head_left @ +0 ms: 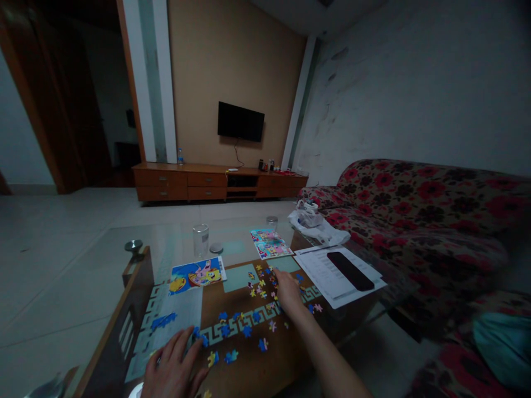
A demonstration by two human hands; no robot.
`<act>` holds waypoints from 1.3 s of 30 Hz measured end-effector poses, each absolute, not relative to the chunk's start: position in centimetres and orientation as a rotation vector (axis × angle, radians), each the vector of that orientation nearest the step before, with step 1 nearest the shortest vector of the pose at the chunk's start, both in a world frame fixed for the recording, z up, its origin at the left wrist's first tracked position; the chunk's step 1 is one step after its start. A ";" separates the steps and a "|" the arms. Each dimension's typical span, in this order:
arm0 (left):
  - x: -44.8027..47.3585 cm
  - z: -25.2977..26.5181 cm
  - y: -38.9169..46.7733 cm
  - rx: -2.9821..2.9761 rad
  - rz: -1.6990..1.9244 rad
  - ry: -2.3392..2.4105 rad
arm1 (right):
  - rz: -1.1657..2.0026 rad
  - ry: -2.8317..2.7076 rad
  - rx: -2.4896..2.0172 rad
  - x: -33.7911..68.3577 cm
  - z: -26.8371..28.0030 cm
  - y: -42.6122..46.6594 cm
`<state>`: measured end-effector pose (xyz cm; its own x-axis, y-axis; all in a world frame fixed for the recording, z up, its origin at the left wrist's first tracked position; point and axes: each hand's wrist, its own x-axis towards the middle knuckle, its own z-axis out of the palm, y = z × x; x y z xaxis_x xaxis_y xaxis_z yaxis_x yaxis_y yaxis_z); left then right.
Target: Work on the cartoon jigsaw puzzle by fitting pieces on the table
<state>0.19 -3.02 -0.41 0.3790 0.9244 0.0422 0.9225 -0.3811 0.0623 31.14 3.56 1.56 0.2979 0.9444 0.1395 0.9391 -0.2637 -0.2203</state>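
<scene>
Jigsaw pieces [248, 331] lay near the SpongeBob picture [197, 275], mostly rightward.
Our left hand [172, 359] spread fingers at a blue piece [203, 338]; our right hand [287, 290] curled, grip unclear; light pinches seemed best.

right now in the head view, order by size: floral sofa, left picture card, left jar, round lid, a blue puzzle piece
1. Floral sofa
2. Left picture card
3. Left jar
Unranked, both smallest: round lid and blue puzzle piece; they look close in size, with the piece nearer the camera.
</scene>
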 end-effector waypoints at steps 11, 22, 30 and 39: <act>0.4 -0.3 -3.1 2.568 -0.033 1.756 | -0.112 -1.486 -2.388 35.3 2.8 2.7; 0.1 -0.3 -3.2 2.589 0.131 1.742 | -0.057 -1.554 -2.392 34.4 2.5 3.2; -0.3 -1.0 -2.9 2.587 0.185 1.674 | 0.008 -1.630 -2.382 35.0 2.6 2.1; -0.2 -1.4 -3.0 2.578 0.227 1.657 | 0.047 -1.694 -2.386 34.5 1.9 0.3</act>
